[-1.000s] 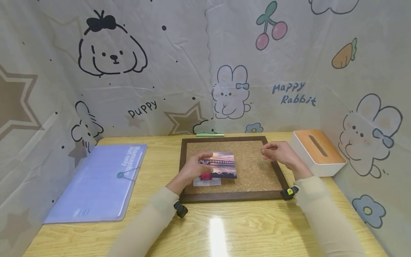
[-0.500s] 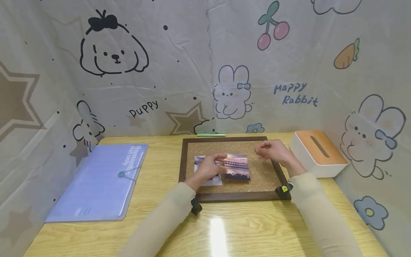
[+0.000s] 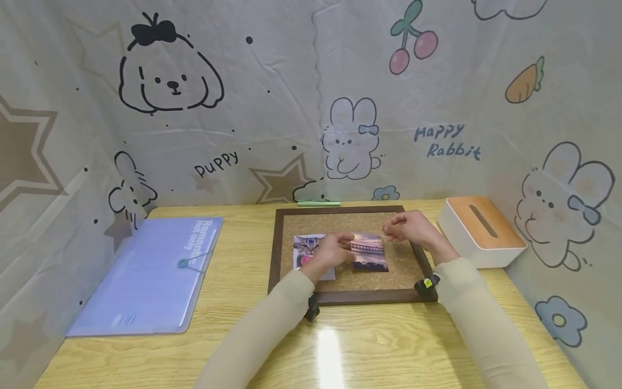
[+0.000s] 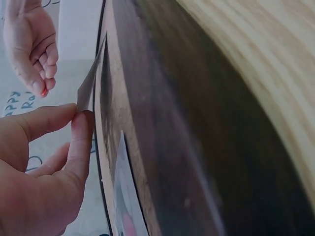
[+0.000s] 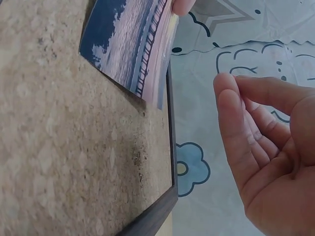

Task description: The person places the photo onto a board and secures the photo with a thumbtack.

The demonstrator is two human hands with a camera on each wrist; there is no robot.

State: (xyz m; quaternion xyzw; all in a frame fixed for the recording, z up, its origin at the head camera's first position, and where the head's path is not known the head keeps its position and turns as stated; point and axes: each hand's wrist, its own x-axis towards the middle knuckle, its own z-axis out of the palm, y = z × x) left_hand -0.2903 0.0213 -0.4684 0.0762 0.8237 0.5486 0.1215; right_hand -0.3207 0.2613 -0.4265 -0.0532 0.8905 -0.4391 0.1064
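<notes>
My left hand (image 3: 329, 253) pinches the left edge of a sunset photo of a bridge (image 3: 370, 255), tilted slightly above the framed corkboard (image 3: 335, 222). In the right wrist view the bridge photo (image 5: 133, 44) has its lower edge close to the cork. A cat photo (image 3: 307, 246) lies on the board's left part, partly behind my left hand. Over the board's right part, my right hand (image 3: 410, 229) holds thumb and forefinger together. From the left wrist view, a small red object (image 4: 44, 92) shows at those fingertips; its kind is too small to tell.
A blue document folder (image 3: 141, 275) lies at the left of the wooden table. At the right stands a white tissue box (image 3: 481, 229) with a wood-toned lid. A green pen (image 3: 318, 203) lies behind the board, before the printed curtain.
My left hand has carried the bridge photo rightward, away from over the cat photo, which now shows more. The right hand has shifted slightly left, nearer the bridge photo.
</notes>
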